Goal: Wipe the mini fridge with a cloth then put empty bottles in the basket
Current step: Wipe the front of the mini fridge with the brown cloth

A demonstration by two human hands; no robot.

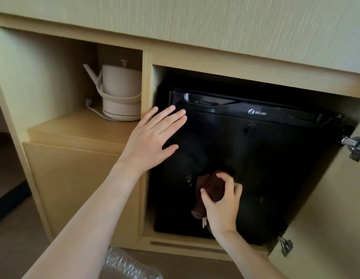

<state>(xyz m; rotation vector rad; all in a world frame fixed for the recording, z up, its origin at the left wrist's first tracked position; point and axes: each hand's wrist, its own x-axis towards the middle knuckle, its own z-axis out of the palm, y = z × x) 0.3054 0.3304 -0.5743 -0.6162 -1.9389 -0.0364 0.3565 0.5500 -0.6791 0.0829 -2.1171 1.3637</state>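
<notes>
A black mini fridge (pixel 275 158) stands shut inside a wooden cabinet bay. My left hand (pixel 153 137) lies flat with spread fingers on the upper left of the fridge door. My right hand (pixel 221 204) grips a bunched dark brown cloth (pixel 211 188) and presses it against the lower middle of the door. A clear crumpled plastic bottle (pixel 126 264) lies at the bottom edge of the view, below my left forearm. No basket is in view.
A beige electric kettle (pixel 120 91) with its cord sits on the shelf in the open compartment to the left. The cabinet door (pixel 326 208) stands open at the right, with metal hinges (pixel 354 146) showing. A closed wooden panel (pixel 78 182) sits under the kettle shelf.
</notes>
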